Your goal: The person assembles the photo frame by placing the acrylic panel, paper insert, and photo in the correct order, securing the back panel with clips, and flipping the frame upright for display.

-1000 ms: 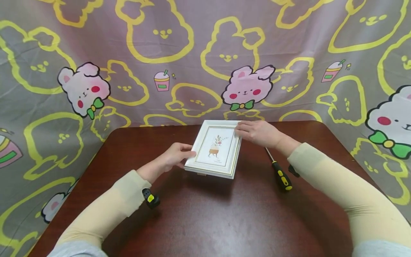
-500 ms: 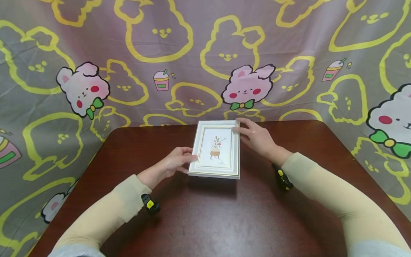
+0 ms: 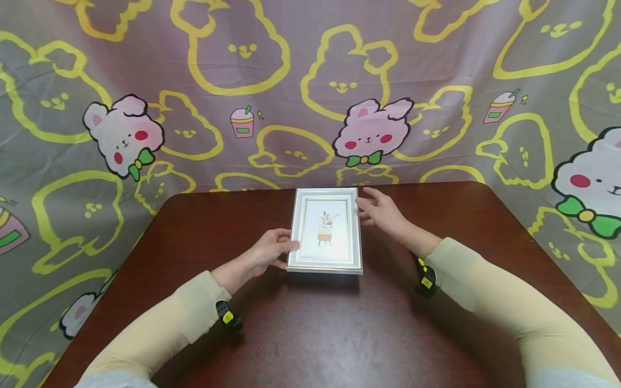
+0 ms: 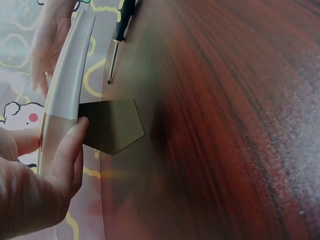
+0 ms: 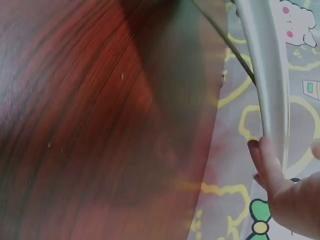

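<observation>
A white picture frame point(image 3: 326, 264) with thin gold lines and a potted-plant print is held over the table, its front facing up toward the head camera. My left hand point(image 3: 267, 250) pinches its lower left side, thumb on the front and fingers behind. A brown stand flap point(image 4: 115, 125) juts out from the frame's back in the left wrist view. At the upper right side is my right hand point(image 3: 383, 213), its fingers extended. In the right wrist view its fingertips point(image 5: 267, 152) lie against the frame's side, while the thumb stands apart from it.
A screwdriver point(image 4: 122, 22) with a dark handle lies on the table near the right hand, seen in the left wrist view. The dark red-brown wooden table point(image 3: 310, 334) ends at the back against a cartoon-print curtain point(image 3: 291, 64).
The frame has turned from slanted to nearly straight and come slightly lower and nearer. My right hand has loosened from its top right corner and slid down the right side. The left hand keeps its pinch.
</observation>
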Motion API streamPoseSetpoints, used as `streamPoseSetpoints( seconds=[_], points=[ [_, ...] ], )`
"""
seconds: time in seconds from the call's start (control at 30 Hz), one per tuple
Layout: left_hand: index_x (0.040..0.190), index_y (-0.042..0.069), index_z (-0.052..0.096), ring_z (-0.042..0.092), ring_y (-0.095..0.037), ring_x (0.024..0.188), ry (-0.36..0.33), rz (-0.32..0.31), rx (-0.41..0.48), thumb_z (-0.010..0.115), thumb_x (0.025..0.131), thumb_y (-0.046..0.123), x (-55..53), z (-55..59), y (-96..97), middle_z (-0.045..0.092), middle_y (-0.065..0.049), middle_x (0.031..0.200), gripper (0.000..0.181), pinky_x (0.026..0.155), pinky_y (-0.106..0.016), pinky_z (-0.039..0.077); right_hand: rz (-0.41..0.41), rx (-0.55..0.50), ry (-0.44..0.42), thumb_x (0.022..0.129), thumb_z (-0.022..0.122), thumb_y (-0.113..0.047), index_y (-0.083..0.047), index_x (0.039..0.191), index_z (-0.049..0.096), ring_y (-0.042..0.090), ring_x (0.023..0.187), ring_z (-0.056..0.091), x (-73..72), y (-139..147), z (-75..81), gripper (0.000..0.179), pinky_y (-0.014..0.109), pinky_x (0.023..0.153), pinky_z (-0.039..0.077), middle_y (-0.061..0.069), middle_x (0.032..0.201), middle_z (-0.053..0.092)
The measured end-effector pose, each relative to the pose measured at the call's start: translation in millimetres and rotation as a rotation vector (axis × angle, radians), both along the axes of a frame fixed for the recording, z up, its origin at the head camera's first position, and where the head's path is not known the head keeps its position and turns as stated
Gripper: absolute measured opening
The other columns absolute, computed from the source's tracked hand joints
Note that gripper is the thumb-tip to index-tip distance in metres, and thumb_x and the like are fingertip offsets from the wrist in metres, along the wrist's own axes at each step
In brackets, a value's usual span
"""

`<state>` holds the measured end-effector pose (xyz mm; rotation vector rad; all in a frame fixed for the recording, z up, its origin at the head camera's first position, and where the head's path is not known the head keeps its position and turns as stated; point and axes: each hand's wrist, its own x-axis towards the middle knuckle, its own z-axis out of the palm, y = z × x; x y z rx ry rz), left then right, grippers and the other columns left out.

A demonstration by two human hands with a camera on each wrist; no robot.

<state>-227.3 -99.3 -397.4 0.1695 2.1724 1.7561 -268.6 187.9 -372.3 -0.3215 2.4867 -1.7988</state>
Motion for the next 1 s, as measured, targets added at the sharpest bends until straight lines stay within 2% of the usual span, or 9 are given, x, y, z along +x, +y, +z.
streamPoseSetpoints(
  seconds=[0.1,0.27,0.37,0.57,0.73,1.0],
  points=[
    [0.130,-0.011,0.045,0.065,-0.020,0.081,0.002,0.002,-0.001,0.061,0.095,0.008,1.4,0.7,0.2,0.067,-0.016,0.102,0.043,0.063,-0.042,0.057,-0.013,-0.002,-0.078,0.100,0.056,-0.020,0.011,0.145,0.030,0.032,0.094,0.067,0.4,-2.4,0.4,0.060,0.050,0.087,0.049,0.032,0.126,0.055],
    [0.130,-0.011,0.045,0.065,-0.019,0.080,0.015,-0.008,-0.004,0.061,0.096,0.008,2.3,2.0,1.6,0.067,-0.015,0.099,0.042,0.063,-0.041,0.057,-0.015,0.042,-0.116,0.097,0.061,-0.017,0.013,0.136,0.044,0.025,0.084,0.069,-0.6,-1.2,0.3,0.051,0.043,0.080,0.054,0.029,0.114,0.062],
    [0.129,-0.010,0.046,0.065,-0.019,0.080,0.011,-0.008,-0.008,0.061,0.095,0.008,2.4,2.2,2.2,0.067,-0.015,0.099,0.042,0.062,-0.040,0.057,-0.012,0.072,-0.125,0.097,0.062,-0.017,0.013,0.135,0.046,0.024,0.083,0.069,-2.2,0.9,-0.7,0.052,0.041,0.078,0.055,0.028,0.112,0.063],
    [0.127,-0.011,0.049,0.067,-0.021,0.080,0.017,-0.012,-0.035,0.063,0.095,0.009,1.5,-1.2,4.2,0.068,-0.018,0.101,0.040,0.064,-0.040,0.057,0.003,0.129,-0.158,0.097,0.062,-0.017,0.015,0.134,0.044,0.023,0.078,0.069,-2.6,3.9,-2.3,0.052,0.045,0.080,0.054,0.027,0.107,0.064],
    [0.130,-0.009,0.051,0.066,-0.021,0.077,0.064,-0.009,-0.113,0.063,0.095,0.007,2.4,-5.1,7.8,0.067,-0.015,0.094,0.041,0.060,-0.039,0.057,0.030,0.222,-0.149,0.097,0.061,-0.015,0.017,0.131,0.047,0.022,0.071,0.068,-3.7,3.6,-2.7,0.048,0.043,0.074,0.056,0.023,0.096,0.067],
    [0.146,-0.005,0.035,0.065,-0.020,0.074,0.163,-0.101,-0.217,0.059,0.096,0.005,7.1,-8.8,11.5,0.062,-0.013,0.089,0.056,0.056,-0.040,0.056,0.072,0.390,-0.096,0.100,0.054,-0.014,0.017,0.130,0.048,0.022,0.058,0.065,-9.1,-1.6,-11.5,0.043,0.042,0.064,0.057,0.015,0.075,0.067]
  ],
)
